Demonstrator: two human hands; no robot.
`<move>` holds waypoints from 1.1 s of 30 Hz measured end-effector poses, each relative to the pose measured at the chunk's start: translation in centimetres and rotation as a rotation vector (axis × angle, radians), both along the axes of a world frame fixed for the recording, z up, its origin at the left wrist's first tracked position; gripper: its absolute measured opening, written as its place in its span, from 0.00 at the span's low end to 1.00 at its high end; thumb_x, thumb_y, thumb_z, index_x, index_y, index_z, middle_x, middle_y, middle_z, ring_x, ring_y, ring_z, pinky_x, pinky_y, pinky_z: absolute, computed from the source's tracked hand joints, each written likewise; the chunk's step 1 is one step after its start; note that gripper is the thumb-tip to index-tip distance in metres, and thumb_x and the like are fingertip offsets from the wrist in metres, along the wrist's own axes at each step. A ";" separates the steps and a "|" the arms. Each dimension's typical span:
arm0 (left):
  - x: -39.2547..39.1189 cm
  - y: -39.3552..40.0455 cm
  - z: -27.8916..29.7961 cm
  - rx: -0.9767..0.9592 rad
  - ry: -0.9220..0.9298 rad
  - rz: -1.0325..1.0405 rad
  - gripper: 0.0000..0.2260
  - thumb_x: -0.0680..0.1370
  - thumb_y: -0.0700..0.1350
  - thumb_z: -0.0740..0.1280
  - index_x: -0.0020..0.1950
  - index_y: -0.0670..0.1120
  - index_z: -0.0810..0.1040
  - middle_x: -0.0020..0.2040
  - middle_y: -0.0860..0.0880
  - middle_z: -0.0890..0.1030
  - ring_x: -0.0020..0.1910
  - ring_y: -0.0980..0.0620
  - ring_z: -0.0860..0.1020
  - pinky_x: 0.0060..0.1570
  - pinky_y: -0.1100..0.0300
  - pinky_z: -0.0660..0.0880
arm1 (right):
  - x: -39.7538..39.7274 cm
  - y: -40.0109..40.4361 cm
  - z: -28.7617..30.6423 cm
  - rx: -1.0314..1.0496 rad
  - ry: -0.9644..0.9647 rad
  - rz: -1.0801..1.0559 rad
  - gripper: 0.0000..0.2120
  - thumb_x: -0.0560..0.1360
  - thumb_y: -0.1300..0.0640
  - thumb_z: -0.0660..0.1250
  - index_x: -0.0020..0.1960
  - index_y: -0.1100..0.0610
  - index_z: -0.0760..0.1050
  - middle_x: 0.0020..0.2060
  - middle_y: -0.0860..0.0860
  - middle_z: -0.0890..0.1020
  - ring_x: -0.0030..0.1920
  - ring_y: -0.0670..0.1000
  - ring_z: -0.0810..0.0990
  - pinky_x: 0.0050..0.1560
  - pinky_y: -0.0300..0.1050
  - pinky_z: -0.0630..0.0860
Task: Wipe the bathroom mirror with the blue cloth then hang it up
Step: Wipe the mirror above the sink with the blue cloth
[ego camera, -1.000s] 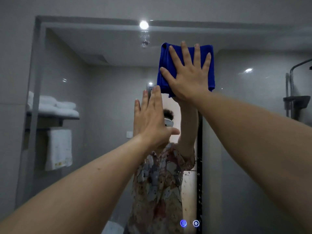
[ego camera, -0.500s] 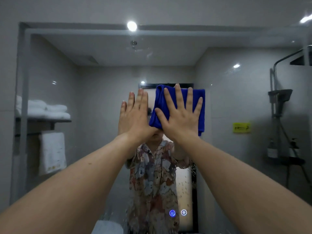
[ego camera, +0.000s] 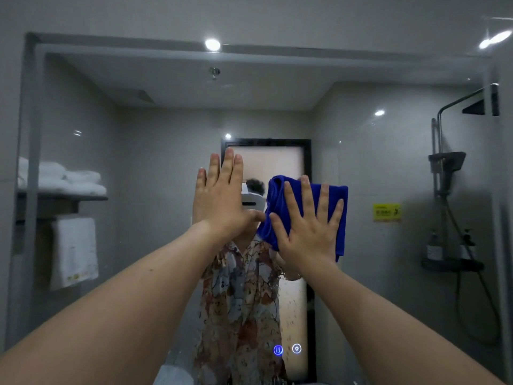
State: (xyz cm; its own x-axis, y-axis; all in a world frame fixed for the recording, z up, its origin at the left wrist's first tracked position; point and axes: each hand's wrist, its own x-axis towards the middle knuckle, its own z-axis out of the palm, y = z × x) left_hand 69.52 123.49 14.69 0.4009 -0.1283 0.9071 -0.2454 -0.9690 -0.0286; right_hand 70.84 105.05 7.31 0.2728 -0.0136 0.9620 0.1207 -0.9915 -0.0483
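A large wall mirror (ego camera: pixel 388 162) fills the view. My right hand (ego camera: pixel 308 232) lies flat with fingers spread on a folded blue cloth (ego camera: pixel 337 198) and presses it against the glass near the mirror's middle. My left hand (ego camera: pixel 222 198) is flat on the glass just to the left of the cloth, fingers together and empty. Most of the cloth's centre is hidden under my right palm. Water drops speckle the glass below the cloth.
Two lit touch buttons (ego camera: pixel 287 349) glow low on the mirror. Reflected in the glass are a shelf with white towels (ego camera: pixel 69 179), a hanging white towel (ego camera: pixel 73 251), a shower set (ego camera: pixel 444 173), a yellow sign (ego camera: pixel 386 212) and a person in a patterned shirt.
My right hand has slid the blue cloth down the mirror from near the top to mid-height and slightly rightward. My left hand has stayed flat on the glass.
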 end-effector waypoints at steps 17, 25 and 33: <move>-3.2 -4.2 0.0 -0.108 0.025 0.135 0.50 0.70 0.59 0.76 0.81 0.57 0.46 0.83 0.49 0.48 0.81 0.41 0.48 0.76 0.36 0.54 | -0.6 -4.0 -1.5 -0.087 0.011 0.040 0.36 0.81 0.30 0.47 0.85 0.42 0.45 0.85 0.50 0.48 0.83 0.63 0.43 0.78 0.72 0.39; -4.3 -9.9 1.0 -0.137 -0.059 -0.106 0.39 0.73 0.48 0.74 0.80 0.49 0.59 0.80 0.47 0.61 0.80 0.44 0.56 0.77 0.44 0.56 | 0.2 -6.1 8.6 -0.002 -0.011 0.031 0.34 0.80 0.28 0.37 0.83 0.38 0.37 0.85 0.48 0.44 0.83 0.61 0.38 0.77 0.69 0.32; -2.3 -13.0 -0.2 -0.077 0.064 -0.005 0.57 0.69 0.71 0.70 0.81 0.49 0.35 0.83 0.43 0.42 0.80 0.37 0.40 0.75 0.31 0.45 | -0.2 -8.0 17.1 -0.069 -0.035 -0.001 0.37 0.79 0.26 0.39 0.83 0.39 0.40 0.85 0.48 0.43 0.83 0.61 0.37 0.78 0.71 0.34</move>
State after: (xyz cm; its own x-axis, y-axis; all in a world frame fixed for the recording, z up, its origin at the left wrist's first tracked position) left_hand 67.23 110.50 14.45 0.4575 -0.0617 0.8870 -0.2493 -0.9665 0.0614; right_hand 70.66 97.02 24.42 0.2391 0.0524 0.9696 0.1204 -0.9924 0.0240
